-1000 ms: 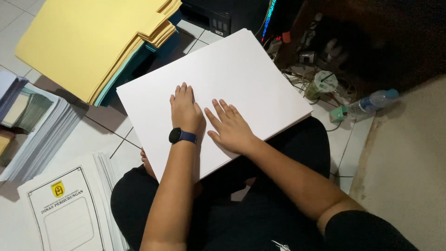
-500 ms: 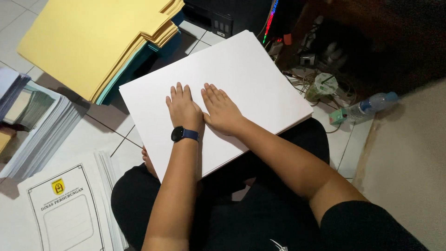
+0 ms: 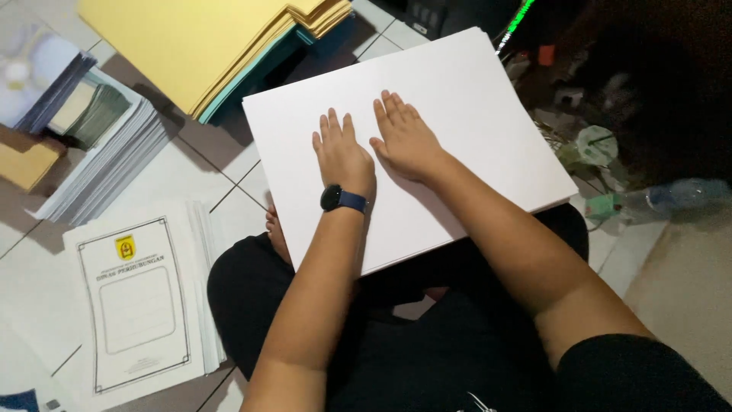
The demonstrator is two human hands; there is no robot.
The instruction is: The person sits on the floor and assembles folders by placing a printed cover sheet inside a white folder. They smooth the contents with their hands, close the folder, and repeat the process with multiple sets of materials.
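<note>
While palms flat, left hand [image 3: 345, 156], right hand [image 3: 406, 141], white sheet [image 3: 473, 114]

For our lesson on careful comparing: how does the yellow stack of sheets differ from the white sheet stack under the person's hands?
The yellow stack is yellow and lies on the tiled floor; the white stack is blank white and rests on the person's lap. Nothing touches the yellow stack, while the left hand and right hand lie flat on the white one. The yellow stack's edges are fanned unevenly; the white stack's look flush. Both are large rectangular sheets.
</note>
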